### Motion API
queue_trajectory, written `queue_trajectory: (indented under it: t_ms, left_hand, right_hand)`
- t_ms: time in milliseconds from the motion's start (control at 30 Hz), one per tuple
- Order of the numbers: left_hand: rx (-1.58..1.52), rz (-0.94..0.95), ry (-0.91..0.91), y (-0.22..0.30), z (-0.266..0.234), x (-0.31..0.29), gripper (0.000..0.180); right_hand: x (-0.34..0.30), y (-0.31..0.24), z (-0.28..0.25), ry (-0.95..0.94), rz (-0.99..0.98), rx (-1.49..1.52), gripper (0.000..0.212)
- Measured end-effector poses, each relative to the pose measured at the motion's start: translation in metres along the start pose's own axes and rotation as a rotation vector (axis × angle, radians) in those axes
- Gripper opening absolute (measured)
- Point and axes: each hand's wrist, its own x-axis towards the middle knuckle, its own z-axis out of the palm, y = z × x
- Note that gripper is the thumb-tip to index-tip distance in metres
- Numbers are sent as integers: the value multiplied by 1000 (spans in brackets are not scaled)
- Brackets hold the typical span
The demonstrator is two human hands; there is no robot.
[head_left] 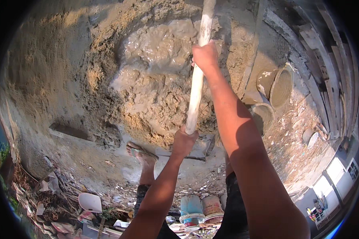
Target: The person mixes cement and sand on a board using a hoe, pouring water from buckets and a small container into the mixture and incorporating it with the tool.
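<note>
Both my hands grip a long pale wooden handle (195, 93) that slants up and away over a heap of wet mortar (157, 79). My left hand (182, 142) is closed around its near end. Farther up, my right hand (206, 56) is wrapped round the shaft with the arm stretched out. The tool's far end runs out of the picture at the top, so its head is hidden. The mortar is grey-brown, glossy and wet at the far side, with drier yellow sand along its rim. My left foot (139, 150), in a sandal, stands at the near edge of the heap.
Mortar-smeared buckets (282, 88) are to the right of the heap. Long wooden planks (335, 75) are stacked at the far right. A shallow trough (71, 131) lies at left. Behind my legs are paint buckets (191, 209), rubble and a white plastic seat (90, 202).
</note>
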Motion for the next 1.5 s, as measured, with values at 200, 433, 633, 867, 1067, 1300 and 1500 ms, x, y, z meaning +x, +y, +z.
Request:
queue_trajectory:
  t_ms: [200,433,633,867,1067,1300,1500]
  left_hand:
    - [-10,-330,-62,-75,-32,-98,27]
    - [154,-46,75,-100,-18,-190,31]
    - [-276,-133,24,-10,-3,-47,19]
    - [-361,-437,-45,-25,58,-155,22]
    - [137,-229,-116,-68,68,-238,42]
    - [408,126,-85,22,-7,-21,38]
    - [565,-6,-91,21,-143,-57,34]
  right_hand:
    - [-102,64,40,-4,181,-367,59]
    - [-212,24,-12,-13,100,-10,48]
    - [-59,-57,46,-155,-145,-172,47]
    - [-101,75,-2,-290,207,-328,52]
    - [-207,56,-93,-181,376,124,53]
    - [-25,19,-61,180,101,392,16]
    - [-54,65,56,98,400,459,18]
